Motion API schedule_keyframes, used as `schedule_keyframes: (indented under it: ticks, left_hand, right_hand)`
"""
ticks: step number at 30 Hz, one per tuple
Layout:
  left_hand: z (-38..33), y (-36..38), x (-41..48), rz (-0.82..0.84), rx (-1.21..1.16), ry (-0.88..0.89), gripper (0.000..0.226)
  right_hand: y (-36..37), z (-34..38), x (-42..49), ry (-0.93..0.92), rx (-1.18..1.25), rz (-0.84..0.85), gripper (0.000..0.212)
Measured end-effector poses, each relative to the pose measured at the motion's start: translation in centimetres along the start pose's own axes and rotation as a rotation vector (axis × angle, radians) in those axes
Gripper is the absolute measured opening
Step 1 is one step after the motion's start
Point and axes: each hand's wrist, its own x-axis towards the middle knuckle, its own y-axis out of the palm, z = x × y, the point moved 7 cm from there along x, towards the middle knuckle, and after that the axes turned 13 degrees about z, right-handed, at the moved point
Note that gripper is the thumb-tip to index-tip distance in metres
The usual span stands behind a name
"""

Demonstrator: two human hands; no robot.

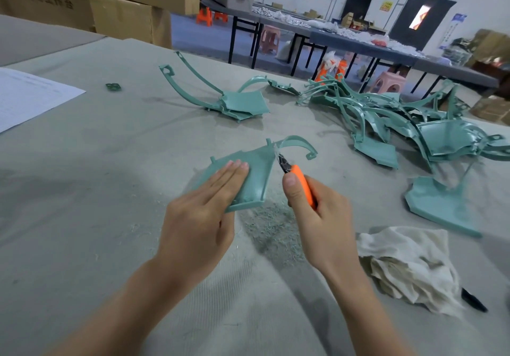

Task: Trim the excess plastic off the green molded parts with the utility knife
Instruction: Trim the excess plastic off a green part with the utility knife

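Note:
A green molded part (258, 175) with a flat panel and a curved hooked arm is held just above the grey table cloth (110, 162). My left hand (204, 212) holds its panel, straight fingers lying on top and the thumb hidden beneath. My right hand (317, 217) grips an orange utility knife (302, 181), whose blade tip meets the part's right edge where the curved arm starts. A heap of green shavings (271, 230) lies under the hands.
A big pile of green parts (414, 123) fills the right side, one more part (444, 206) in front of it. Two stacked parts (237, 104) lie at the back centre. A crumpled cloth (408, 261), a black object (473, 299), paper (27, 96) at left, cardboard boxes (121, 10) behind.

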Motion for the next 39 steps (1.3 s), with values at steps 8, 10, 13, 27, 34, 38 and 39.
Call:
schedule_keyframes:
  ticks: [8,10,13,27,34,38,39]
  left_hand:
    - [-1.2,-0.1,-0.1,-0.007,0.017,0.088,0.043]
    - [-1.3,-0.3,-0.2,-0.012,0.016,0.098,0.041]
    - [-1.7,-0.6,-0.2,-0.03,0.016,0.129,0.042]
    - [-1.5,1.3,0.4,0.339,-0.02,0.147,0.056]
    - [3.6,-1.0,1.1,0.068,-0.593,-0.45,0.037]
    - [4.6,0.0,1.1,0.197,-0.631,-0.552,0.027]
    - [4.5,0.0,1.2,0.219,-0.604,-0.53,0.025]
  right_hand:
    - [-2.1,-2.4,1.3,0.103,-0.01,-0.087,0.087]
    - [-2.4,-3.3,1.6,0.143,-0.013,-0.103,0.09]
    - [-3.5,-5.6,1.8,0.269,0.053,-0.156,0.087]
    - [0.6,0.4,0.3,0.111,0.782,0.142,0.033]
    - [1.0,2.4,-0.4,-0.023,0.557,0.215,0.042]
    - [2.0,4.2,-1.2,-0.116,0.642,0.348,0.043]
    - [2.2,4.4,-1.4,-0.112,0.656,0.373,0.041]
